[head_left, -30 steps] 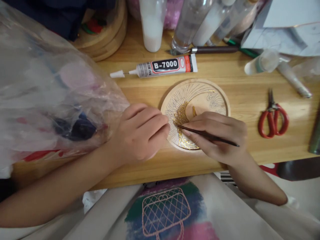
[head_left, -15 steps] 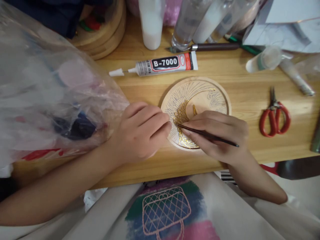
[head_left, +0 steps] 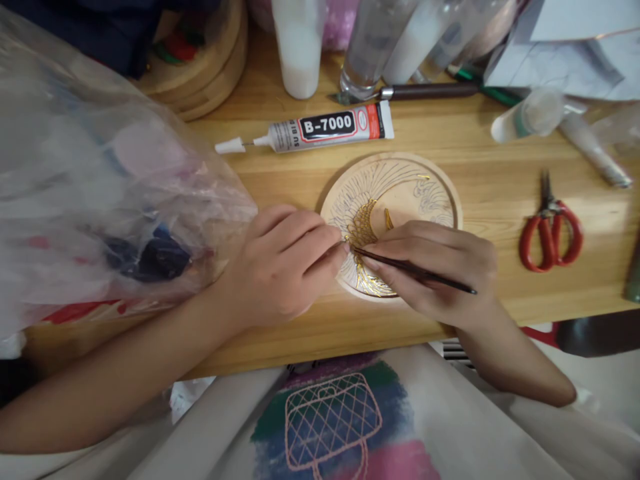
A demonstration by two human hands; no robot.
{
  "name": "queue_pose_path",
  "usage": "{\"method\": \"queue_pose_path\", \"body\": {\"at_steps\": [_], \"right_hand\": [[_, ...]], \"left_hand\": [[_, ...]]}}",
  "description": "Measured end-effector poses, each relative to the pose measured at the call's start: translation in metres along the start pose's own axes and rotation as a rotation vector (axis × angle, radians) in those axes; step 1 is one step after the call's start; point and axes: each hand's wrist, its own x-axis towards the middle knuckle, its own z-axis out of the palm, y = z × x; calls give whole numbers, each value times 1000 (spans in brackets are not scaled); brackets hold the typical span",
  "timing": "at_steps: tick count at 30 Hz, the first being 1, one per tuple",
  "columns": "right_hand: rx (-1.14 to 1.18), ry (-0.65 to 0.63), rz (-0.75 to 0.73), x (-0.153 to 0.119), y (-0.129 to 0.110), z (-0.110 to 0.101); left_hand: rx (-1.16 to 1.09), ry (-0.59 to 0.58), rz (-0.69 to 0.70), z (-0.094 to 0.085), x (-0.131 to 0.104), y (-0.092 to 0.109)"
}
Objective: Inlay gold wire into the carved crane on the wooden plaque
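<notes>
A round wooden plate (head_left: 395,193) with a rim lies on the table, drawn with fine lines and partly covered by gold wire-like outlines (head_left: 364,223). My right hand (head_left: 435,270) is closed round dark, thin tweezers (head_left: 415,268), whose tip touches the gold part near the plate's left side. My left hand (head_left: 293,263) rests at the plate's left edge, its fingers curled together and the fingertips close to the tweezers' tip. Whatever those left fingertips may hold is too small to make out.
Beyond the plate lies a B-7000 glue tube (head_left: 327,127). Red-handled pliers (head_left: 551,233) are at the right. A plastic bag (head_left: 200,180) covers the left side. Bottles (head_left: 299,53), a craft knife (head_left: 430,91) and papers (head_left: 585,60) line the back.
The left fingertips have shifted slightly right, closer to the tweezers' tip. My right hand and the tweezers have hardly moved.
</notes>
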Motion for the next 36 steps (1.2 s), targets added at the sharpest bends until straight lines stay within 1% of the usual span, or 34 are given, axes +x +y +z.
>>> {"method": "queue_pose_path", "body": {"at_steps": [7, 16, 21, 25, 29, 36], "right_hand": [[2, -13, 6, 1, -1, -1], [-13, 24, -8, -2, 1, -1], [11, 33, 0, 0, -1, -1], [30, 38, 2, -1, 0, -1], [40, 41, -24, -1, 2, 0], [34, 96, 26, 2, 0, 0]], "left_hand": [[-27, -5, -13, 1, -1, 0], [5, -14, -5, 0, 0, 0], [-31, -13, -16, -2, -1, 0], [36, -16, -12, -3, -1, 0], [11, 13, 0, -3, 1, 0], [7, -10, 20, -4, 2, 1]]}}
